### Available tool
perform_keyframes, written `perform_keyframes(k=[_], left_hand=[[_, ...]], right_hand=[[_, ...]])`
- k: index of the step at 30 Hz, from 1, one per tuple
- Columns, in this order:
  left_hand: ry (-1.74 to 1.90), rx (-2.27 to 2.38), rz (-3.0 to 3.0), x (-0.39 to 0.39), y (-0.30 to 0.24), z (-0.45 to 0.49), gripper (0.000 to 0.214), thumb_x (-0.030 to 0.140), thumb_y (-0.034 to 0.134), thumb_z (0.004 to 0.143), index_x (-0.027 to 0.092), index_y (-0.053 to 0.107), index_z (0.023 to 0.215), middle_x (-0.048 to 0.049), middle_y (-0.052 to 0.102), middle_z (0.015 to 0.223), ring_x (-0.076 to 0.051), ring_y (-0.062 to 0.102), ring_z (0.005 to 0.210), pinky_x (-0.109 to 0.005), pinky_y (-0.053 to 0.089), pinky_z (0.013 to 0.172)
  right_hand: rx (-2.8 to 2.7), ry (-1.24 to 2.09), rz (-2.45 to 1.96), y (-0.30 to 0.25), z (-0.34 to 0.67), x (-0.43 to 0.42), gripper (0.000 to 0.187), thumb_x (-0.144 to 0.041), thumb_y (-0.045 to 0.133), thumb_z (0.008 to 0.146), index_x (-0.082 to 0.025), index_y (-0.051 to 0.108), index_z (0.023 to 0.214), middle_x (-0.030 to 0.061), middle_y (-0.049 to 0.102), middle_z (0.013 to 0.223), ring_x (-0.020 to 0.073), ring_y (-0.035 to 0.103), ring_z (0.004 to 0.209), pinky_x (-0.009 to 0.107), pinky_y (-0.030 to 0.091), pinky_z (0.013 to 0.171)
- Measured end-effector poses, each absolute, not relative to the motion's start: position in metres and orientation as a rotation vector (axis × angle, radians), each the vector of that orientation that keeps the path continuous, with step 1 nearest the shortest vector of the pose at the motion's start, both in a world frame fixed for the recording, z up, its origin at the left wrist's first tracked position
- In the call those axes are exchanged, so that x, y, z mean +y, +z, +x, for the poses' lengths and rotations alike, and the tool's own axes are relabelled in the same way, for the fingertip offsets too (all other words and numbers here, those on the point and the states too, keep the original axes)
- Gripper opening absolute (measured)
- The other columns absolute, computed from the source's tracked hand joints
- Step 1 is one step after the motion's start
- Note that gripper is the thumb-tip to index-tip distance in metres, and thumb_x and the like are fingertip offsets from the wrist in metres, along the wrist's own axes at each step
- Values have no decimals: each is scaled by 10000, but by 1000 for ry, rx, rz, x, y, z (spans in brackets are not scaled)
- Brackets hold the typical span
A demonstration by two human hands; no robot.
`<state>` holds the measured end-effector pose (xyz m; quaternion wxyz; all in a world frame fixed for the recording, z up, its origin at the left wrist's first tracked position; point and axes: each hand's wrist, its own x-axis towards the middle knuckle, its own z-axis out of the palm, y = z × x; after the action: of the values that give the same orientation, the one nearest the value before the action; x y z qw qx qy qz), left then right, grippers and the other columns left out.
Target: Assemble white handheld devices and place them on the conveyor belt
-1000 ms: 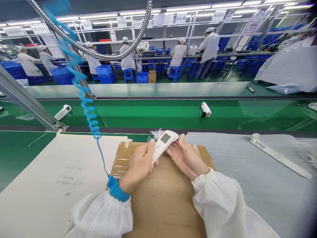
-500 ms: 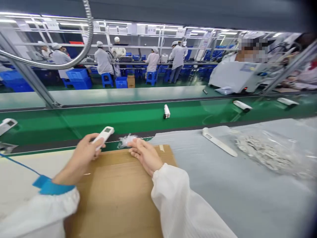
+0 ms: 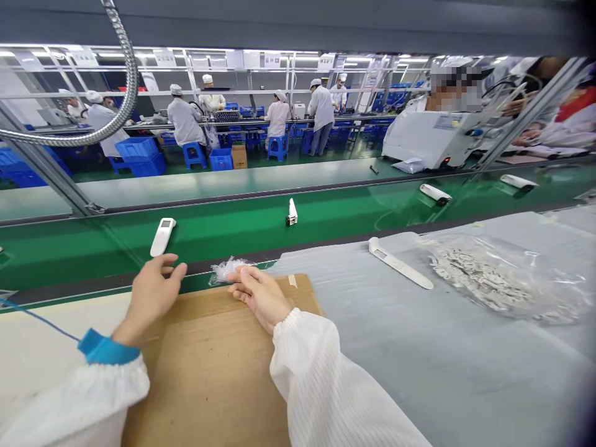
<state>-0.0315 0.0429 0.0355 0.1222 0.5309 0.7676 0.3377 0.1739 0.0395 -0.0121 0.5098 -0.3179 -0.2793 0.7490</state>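
Note:
My left hand point(image 3: 156, 290) is open with its fingers spread, just short of a white handheld thermometer point(image 3: 162, 237) with a small dark display. The thermometer lies on the green conveyor belt point(image 3: 228, 220), its lower end close to my fingertips. My right hand point(image 3: 261, 295) hovers over the far edge of the cardboard point(image 3: 218, 366), fingers loosely extended. Its fingertips meet or overlap a crumpled clear plastic wrap point(image 3: 228, 269); whether they touch it I cannot tell. A blue wrist strap point(image 3: 107, 347) with a cord circles my left wrist.
On the grey sheet to the right lie a long white casing part point(image 3: 400, 264) and a clear bag of small pale parts point(image 3: 488, 279). More white units point(image 3: 435, 194) sit on the belt. A white machine point(image 3: 428, 139) stands beyond it; a metal hose point(image 3: 125, 74) hangs upper left.
My left hand has let go of the thermometer, which now lies on the belt, and has drawn back from it. My right hand stays by the plastic wrap. The view has shifted slightly.

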Motion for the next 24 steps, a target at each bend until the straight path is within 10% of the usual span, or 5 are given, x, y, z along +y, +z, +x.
perform_keyframes(k=[17, 24], left_hand=[[1344, 1950, 1729, 3, -16, 8, 129, 182, 524, 862, 185, 635, 927, -98, 678, 1026, -272, 624, 1000, -464, 488, 948], [1342, 1957, 1672, -1, -14, 12, 205, 48, 508, 836, 186, 620, 938, -88, 661, 1030, -256, 615, 1016, -461, 486, 944]], right_hand=[[-1244, 1242, -1145, 6, 209, 95, 432, -577, 707, 783, -207, 673, 1004, 79, 739, 1035, 133, 630, 694, 298, 507, 659], [-1658, 718, -1476, 16, 225, 202, 152, -118, 676, 754, -225, 703, 859, 105, 678, 1195, 244, 584, 1009, 421, 450, 923]])
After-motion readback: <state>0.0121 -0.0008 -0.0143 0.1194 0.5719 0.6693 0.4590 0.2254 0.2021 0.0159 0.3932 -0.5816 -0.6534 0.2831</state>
